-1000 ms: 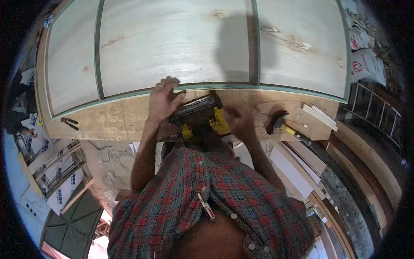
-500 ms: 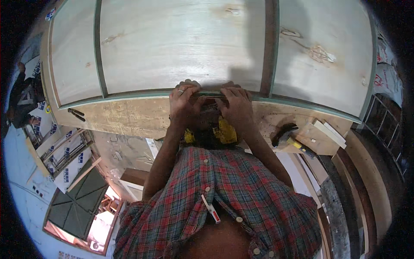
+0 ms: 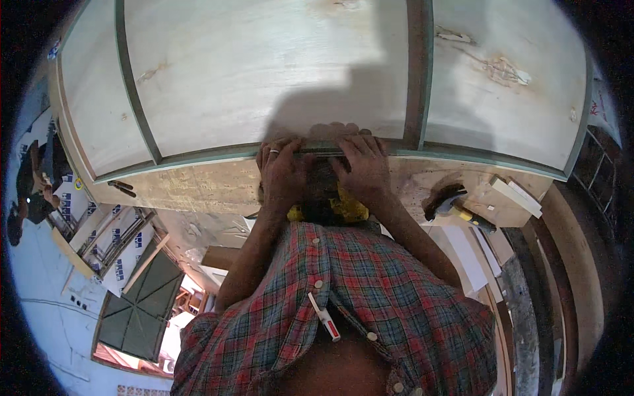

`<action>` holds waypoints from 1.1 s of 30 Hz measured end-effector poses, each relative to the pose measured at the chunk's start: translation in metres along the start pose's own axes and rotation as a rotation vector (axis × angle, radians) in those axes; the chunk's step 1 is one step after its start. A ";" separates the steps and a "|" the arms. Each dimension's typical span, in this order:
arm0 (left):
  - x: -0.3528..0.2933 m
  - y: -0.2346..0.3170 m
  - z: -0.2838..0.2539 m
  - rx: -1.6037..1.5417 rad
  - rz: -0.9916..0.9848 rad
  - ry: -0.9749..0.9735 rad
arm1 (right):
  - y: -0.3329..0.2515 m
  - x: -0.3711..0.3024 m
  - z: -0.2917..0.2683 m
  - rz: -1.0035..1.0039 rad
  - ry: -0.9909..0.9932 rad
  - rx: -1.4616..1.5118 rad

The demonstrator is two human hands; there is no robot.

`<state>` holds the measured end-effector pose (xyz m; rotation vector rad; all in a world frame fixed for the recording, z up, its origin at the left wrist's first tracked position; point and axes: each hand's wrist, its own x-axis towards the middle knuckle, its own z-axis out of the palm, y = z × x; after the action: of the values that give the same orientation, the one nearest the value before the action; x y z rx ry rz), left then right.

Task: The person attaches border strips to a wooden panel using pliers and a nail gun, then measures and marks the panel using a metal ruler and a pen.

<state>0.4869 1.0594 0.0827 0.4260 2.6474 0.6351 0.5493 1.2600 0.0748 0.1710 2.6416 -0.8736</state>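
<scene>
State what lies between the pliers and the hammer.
In the head view: the left hand and right hand at the panel's near edge, plus a partly hidden, partly yellow object.

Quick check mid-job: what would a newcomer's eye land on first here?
First, the large pale framed panel across the top of the view. Then the left hand and right hand, side by side at its near edge. A hammer lies on the bench to their right.

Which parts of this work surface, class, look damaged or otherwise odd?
The pale panel looks blemished: its right-hand section has a rough, brown-stained patch, breaking an otherwise fairly smooth surface. Whether it is a natural knot or actual damage, I cannot tell.
</scene>
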 end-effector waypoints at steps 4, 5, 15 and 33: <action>0.003 0.000 -0.002 -0.022 -0.046 -0.077 | 0.002 0.001 -0.003 -0.028 0.007 0.060; 0.004 -0.001 -0.002 -0.002 -0.024 -0.063 | 0.003 0.002 -0.004 -0.019 -0.015 0.046; 0.005 -0.006 0.002 0.010 0.052 -0.015 | 0.008 0.001 0.004 -0.032 0.067 0.098; 0.002 -0.023 -0.004 -0.009 0.443 0.160 | 0.032 -0.112 0.029 0.021 0.566 0.022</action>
<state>0.4790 1.0394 0.0746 1.0137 2.7130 0.8413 0.6694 1.2680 0.0763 0.5189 3.1354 -0.9592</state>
